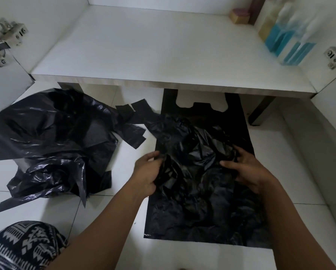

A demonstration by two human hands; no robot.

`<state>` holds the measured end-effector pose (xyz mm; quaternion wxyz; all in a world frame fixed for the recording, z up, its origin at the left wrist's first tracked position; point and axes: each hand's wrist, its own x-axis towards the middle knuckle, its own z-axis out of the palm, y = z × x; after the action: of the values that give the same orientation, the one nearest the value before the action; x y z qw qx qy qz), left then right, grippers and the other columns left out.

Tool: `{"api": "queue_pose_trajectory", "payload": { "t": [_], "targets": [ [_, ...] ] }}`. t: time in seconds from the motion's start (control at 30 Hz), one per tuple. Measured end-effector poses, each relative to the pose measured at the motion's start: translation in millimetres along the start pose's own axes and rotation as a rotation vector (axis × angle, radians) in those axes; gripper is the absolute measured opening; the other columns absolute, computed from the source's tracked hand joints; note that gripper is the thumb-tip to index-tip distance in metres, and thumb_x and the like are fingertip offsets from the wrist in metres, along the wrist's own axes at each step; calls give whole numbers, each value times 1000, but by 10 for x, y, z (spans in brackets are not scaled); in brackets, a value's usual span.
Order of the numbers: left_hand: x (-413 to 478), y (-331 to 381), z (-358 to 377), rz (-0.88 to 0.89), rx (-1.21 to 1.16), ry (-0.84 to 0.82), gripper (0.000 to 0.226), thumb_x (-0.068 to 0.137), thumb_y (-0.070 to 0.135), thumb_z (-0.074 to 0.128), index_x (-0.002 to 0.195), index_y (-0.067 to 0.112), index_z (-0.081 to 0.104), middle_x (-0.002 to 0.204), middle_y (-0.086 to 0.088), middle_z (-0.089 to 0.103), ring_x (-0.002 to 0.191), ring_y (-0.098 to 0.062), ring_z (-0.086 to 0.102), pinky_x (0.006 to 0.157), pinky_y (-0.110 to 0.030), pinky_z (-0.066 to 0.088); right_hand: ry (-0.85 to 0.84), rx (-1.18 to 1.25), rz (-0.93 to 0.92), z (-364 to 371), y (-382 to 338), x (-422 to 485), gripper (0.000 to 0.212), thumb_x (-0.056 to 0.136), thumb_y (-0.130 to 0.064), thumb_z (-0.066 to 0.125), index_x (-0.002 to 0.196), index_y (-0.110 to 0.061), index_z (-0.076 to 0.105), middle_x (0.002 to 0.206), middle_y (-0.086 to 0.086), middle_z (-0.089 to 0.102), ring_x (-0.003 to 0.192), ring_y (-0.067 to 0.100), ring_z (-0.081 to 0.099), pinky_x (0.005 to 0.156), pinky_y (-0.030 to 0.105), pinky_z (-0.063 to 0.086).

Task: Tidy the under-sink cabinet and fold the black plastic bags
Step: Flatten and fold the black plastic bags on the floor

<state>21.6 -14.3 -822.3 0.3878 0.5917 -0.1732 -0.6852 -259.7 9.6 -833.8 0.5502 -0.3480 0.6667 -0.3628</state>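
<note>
Fingers: on my left hand they are curled shut around a bunched fold of the crumpled bag; on my right hand they are spread and pressing into the same bag's right side, pinching some film.
Crumpled bag: it sits on top of the flat bag, near that bag's middle.
Flat bag: I see it spread on the floor with its handles reaching under the front edge of the cabinet shelf.
Loose heap: more black bags lie wadded on the floor to the left, apart from my hands, not yet folded.
Cabinet: shelf mostly bare; bottles stand blurred in its back right corner, a small box just beside them.
Step, as I judge it: opening the crumpled bag out so it can be smoothed and folded.
Risk: black on black, so I could catch the flat bag's film along with the crumpled one and drag it out of shape.
Risk: thin film may tear if my two hands pull hard against each other.
</note>
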Motion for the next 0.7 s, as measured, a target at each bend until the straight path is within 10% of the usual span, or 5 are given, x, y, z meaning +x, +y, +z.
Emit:
{"api": "queue_pose_trajectory", "payload": {
  "t": [0.17, 0.33, 0.53, 0.7],
  "targets": [
    [170, 64, -3, 432, 210, 344, 29, 86, 6, 73, 106, 25, 66, 88, 2, 64, 87, -21, 66, 87, -35, 57, 407, -316, -298, -173, -204, -38, 67, 84, -22, 78, 142, -15, 46, 125, 0, 60, 112, 15, 60, 99, 29, 46],
    [57, -27, -78, 64, 212, 53, 67, 71, 45, 88, 125, 29, 51, 114, -1, 68, 103, -21, 69, 91, -44, 57, 391, -409, 43, -330, -67, -153, 112, 63, -67, 79, 151, -21, 28, 128, 15, 61, 114, 30, 60, 97, 42, 50],
    [-71, -252, -237, 246, 562, -60, 50, 77, 0, 83, 117, 22, 62, 113, 2, 66, 94, -16, 68, 86, -33, 59, 171, -348, 95, -494, 255, -492, 98, 83, -10, 77, 155, -33, 15, 115, 8, 57, 101, 23, 58, 90, 43, 51],
    [-75, -289, -303, 328, 878, -87, 60, 69, 1, 85, 119, 20, 58, 108, 4, 65, 96, -19, 64, 87, -30, 54, 229, -544, 47, -538, 394, -665, 91, 87, -16, 73, 155, -34, 14, 109, 8, 60, 98, 27, 63, 85, 42, 53]
  ]
}}
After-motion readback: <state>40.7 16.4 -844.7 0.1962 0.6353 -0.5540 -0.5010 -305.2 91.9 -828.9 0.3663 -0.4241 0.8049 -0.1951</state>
